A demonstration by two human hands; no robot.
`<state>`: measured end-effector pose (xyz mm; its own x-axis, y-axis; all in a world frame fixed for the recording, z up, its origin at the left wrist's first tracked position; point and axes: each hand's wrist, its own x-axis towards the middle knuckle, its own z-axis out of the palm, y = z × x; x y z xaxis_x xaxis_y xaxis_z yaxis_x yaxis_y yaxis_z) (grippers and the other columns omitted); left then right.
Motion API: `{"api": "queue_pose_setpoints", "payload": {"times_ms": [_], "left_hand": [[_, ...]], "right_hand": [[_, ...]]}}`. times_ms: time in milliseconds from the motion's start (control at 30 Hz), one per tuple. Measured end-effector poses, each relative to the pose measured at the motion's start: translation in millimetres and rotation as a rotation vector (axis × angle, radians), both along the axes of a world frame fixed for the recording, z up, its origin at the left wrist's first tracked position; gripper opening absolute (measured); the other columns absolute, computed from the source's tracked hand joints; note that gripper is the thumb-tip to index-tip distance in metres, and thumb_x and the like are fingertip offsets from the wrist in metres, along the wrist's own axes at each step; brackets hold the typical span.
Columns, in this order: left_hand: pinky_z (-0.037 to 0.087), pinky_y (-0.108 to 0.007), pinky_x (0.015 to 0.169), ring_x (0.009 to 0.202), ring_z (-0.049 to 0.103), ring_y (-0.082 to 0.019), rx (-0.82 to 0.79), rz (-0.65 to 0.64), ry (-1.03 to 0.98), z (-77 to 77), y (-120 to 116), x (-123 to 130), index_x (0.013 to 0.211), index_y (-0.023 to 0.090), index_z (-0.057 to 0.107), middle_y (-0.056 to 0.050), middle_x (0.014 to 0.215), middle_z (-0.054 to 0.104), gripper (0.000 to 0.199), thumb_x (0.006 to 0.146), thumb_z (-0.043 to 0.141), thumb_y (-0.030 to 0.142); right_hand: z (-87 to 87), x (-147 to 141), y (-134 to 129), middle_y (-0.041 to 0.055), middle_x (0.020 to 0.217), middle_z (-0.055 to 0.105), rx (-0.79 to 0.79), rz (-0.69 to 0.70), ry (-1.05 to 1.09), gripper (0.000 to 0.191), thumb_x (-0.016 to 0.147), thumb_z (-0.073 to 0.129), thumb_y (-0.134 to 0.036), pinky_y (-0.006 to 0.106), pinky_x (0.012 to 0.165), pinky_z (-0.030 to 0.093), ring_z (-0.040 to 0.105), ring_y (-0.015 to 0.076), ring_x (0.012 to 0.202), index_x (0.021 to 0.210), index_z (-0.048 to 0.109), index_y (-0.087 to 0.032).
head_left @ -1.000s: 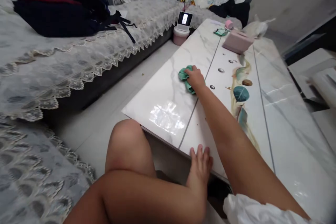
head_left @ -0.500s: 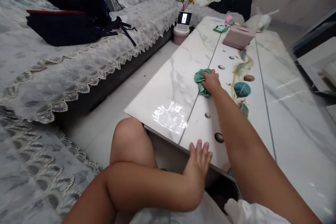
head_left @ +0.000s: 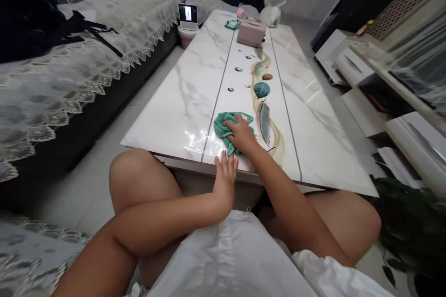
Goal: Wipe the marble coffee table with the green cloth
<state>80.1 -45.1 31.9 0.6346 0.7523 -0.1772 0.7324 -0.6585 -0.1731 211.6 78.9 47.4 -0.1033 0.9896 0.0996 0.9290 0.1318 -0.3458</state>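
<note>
A crumpled green cloth (head_left: 223,125) lies on the glossy marble-patterned table (head_left: 174,106), close to its near edge. My right hand (head_left: 242,135) grips the cloth from above and presses it to the tabletop, fingers curled into the folds. Just in front of it, my left hand (head_left: 225,181) rests against the table's near edge, fingers stretched upward and holding nothing. Its fingertips come close to the cloth's lower end; whether they touch it I cannot tell. Printed leaves and dark oval spots run along the table's middle strip.
A pink box (head_left: 251,33) and a white plastic bag (head_left: 272,15) stand at the table's far end. Beyond the left side, a small screen (head_left: 188,16) sits on a pink bin (head_left: 186,37). A lace-covered sofa (head_left: 121,14) lines the left; white cabinets (head_left: 362,106) line the right.
My right hand has drawn the cloth back toward the near edge, close to my left hand. The view has turned right, bringing the cabinets and a plant into sight.
</note>
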Motion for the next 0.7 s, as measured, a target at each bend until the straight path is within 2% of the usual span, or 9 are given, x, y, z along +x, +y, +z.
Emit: {"api": "queue_pose_setpoints", "payload": {"times_ms": [133, 300, 400, 433, 500, 567, 633, 667, 700], "left_hand": [[0.041, -0.071, 0.129, 0.163, 0.034, -0.051, -0.003, -0.033, 0.072, -6.5, -22, 6, 0.167, 0.015, 0.051, -0.017, 0.172, 0.043, 0.083, 0.091, 0.082, 0.019], [0.054, -0.067, 0.122, 0.157, 0.049, -0.047, 0.019, -0.264, 0.195, -23.0, -53, 2, 0.164, 0.024, 0.056, -0.014, 0.171, 0.044, 0.073, 0.094, 0.078, 0.023], [0.061, -0.062, 0.116, 0.146, 0.062, -0.045, 0.031, -0.304, 0.169, -14.1, -51, -4, 0.159, 0.019, 0.062, -0.018, 0.162, 0.056, 0.059, 0.103, 0.073, 0.035], [0.062, -0.061, 0.114, 0.144, 0.065, -0.045, 0.043, -0.282, 0.123, -4.2, -46, -6, 0.157, 0.017, 0.064, -0.020, 0.158, 0.059, 0.056, 0.106, 0.070, 0.038], [0.064, -0.056, 0.110, 0.139, 0.069, -0.043, 0.009, -0.274, -0.004, 26.9, -27, -10, 0.152, 0.014, 0.069, -0.021, 0.153, 0.065, 0.056, 0.106, 0.072, 0.045], [0.068, -0.048, 0.097, 0.125, 0.077, -0.039, -0.223, -0.335, -0.041, 68.0, -3, -18, 0.145, 0.015, 0.076, -0.019, 0.143, 0.074, 0.059, 0.101, 0.078, 0.055], [0.064, -0.034, 0.078, 0.094, 0.082, -0.024, -0.415, -0.383, -0.092, 107.8, 20, -33, 0.127, 0.021, 0.082, -0.007, 0.114, 0.085, 0.035, 0.113, 0.064, 0.047], [0.059, -0.032, 0.070, 0.081, 0.079, -0.021, -0.380, -0.341, -0.162, 123.6, 29, -42, 0.112, 0.019, 0.081, -0.004, 0.093, 0.083, 0.039, 0.118, 0.054, 0.046], [0.056, -0.031, 0.066, 0.073, 0.074, -0.019, -0.291, -0.255, -0.253, 135.0, 36, -52, 0.104, 0.019, 0.080, -0.003, 0.084, 0.079, 0.045, 0.119, 0.048, 0.048]], "right_hand": [[3.3, 12, -45, 0.0163, 0.146, 0.060, -0.006, 0.079, 0.023, 0.051, 0.086, 0.068, -0.012, 0.050, 0.116, 0.052, 0.060, 0.0330, 0.127, 0.133, 0.083, -0.024], [-5.7, 84, -85, 0.0150, 0.132, 0.066, 0.065, 0.231, 0.151, 0.045, 0.081, 0.067, -0.014, 0.051, 0.115, 0.057, 0.065, 0.0321, 0.127, 0.120, 0.087, -0.024], [-14.6, 121, -95, 0.0157, 0.128, 0.068, 0.123, 0.192, 0.193, 0.043, 0.079, 0.065, -0.019, 0.055, 0.109, 0.061, 0.070, 0.0333, 0.121, 0.114, 0.088, -0.027], [-16.2, 128, -94, 0.0154, 0.128, 0.069, 0.122, 0.187, 0.195, 0.043, 0.079, 0.065, -0.021, 0.055, 0.107, 0.062, 0.071, 0.0340, 0.120, 0.113, 0.089, -0.030], [-17.1, 135, -84, 0.0135, 0.128, 0.070, 0.101, 0.188, 0.195, 0.043, 0.077, 0.067, -0.024, 0.057, 0.106, 0.064, 0.072, 0.0349, 0.121, 0.111, 0.088, -0.037], [-16.3, 137, -64, 0.0110, 0.128, 0.071, 0.098, 0.170, 0.205, 0.043, 0.075, 0.068, -0.025, 0.058, 0.105, 0.064, 0.072, 0.0352, 0.120, 0.110, 0.088, -0.041], [-16.1, 137, -38, 0.0101, 0.127, 0.070, 0.123, 0.132, 0.221, 0.043, 0.072, 0.069, -0.025, 0.058, 0.103, 0.065, 0.072, 0.0356, 0.120, 0.107, 0.087, -0.042], [-16.5, 138, -24, 0.0102, 0.127, 0.070, 0.137, 0.109, 0.224, 0.042, 0.071, 0.070, -0.024, 0.058, 0.102, 0.064, 0.072, 0.0360, 0.121, 0.106, 0.087, -0.042], [-16.9, 138, -11, 0.0106, 0.128, 0.070, 0.151, 0.081, 0.224, 0.041, 0.071, 0.070, -0.024, 0.058, 0.102, 0.064, 0.071, 0.0364, 0.122, 0.105, 0.086, -0.040]]}}
